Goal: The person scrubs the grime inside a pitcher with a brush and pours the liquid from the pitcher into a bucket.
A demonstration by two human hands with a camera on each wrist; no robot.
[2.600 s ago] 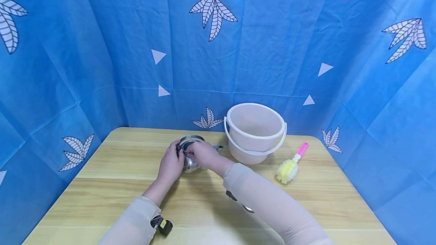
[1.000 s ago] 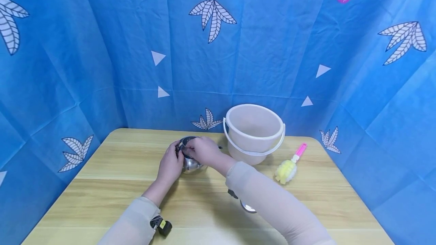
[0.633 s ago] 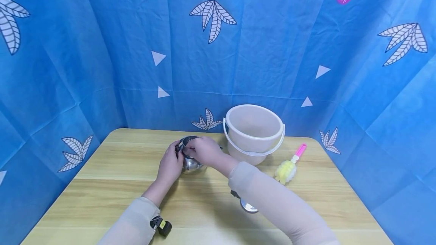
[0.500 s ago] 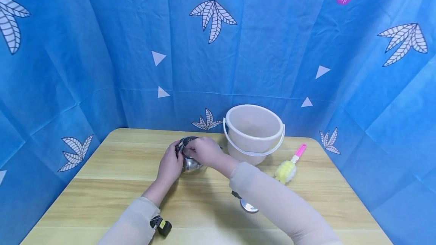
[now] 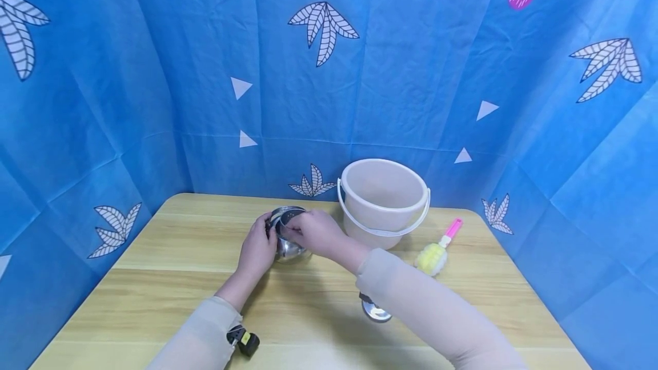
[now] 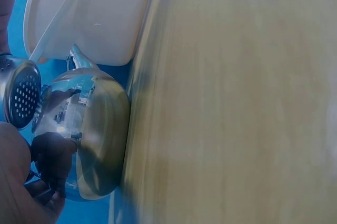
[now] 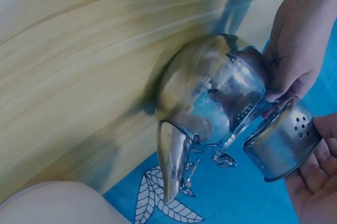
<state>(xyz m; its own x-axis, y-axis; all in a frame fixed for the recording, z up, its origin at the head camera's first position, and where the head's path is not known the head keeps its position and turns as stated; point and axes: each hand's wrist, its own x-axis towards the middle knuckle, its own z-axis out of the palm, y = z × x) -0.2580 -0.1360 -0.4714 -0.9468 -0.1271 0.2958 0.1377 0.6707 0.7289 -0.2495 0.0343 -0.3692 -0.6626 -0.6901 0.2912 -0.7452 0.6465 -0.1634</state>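
Note:
A shiny stainless steel teapot [image 7: 210,84] stands upright on the table. My left hand [image 5: 259,249] grips it at the handle side, its thumb close to the rim in the right wrist view. My right hand [image 5: 317,233] pinches a metal tea strainer [image 7: 284,142], a short cup with a perforated bottom [image 6: 25,97], by its wall. The strainer hangs tilted just above and beside the teapot's mouth. The spout points right, towards the bucket. A round metal lid [image 5: 376,312] lies on the table, partly hidden under my right forearm.
A white bucket [image 5: 382,218] with its handle hanging down stands right behind the teapot. To its right lies a sponge brush [image 5: 432,258] with a pink handle. Blue patterned cloth [image 5: 329,101] hangs around the wooden table [image 5: 169,278].
The strainer has shifted right a little, baring more of the teapot's rim. My right arm has moved slightly right, and more of the lid shows. The left hand stays in place.

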